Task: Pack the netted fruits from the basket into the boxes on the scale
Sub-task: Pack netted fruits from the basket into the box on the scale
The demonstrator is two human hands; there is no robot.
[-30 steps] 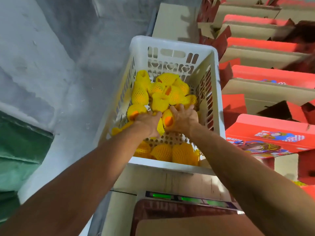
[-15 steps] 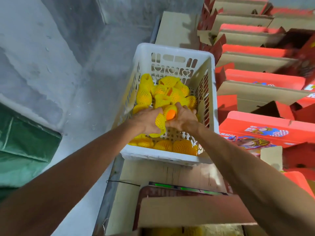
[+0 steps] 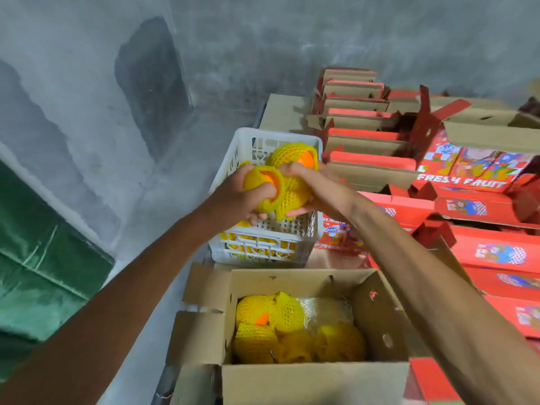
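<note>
Nearest: open brown cardboard box, flaps up, holding several yellow foam-netted fruits along its left and bottom, one showing orange skin through the net; clear wrap at upper right of the interior. Scale beneath not visible in this frame. Above the box, both forearms converge over the white plastic basket. Left hand has fingers curled round one netted fruit, orange flesh exposed at the net opening. Right hand grips a cluster of netted fruits, topmost with orange showing at its right side; exact count in this hand cannot be told. The held fruits hide most of the basket interior; more yellow nets are visible through its slotted front wall. Right side: stacked red cartons with cartoon graphics, one reading "FRESH FRUIT". Further back, folded red-and-brown carton flats stand in rows. Left: green tarpaulin. Behind all: grey concrete wall.
</note>
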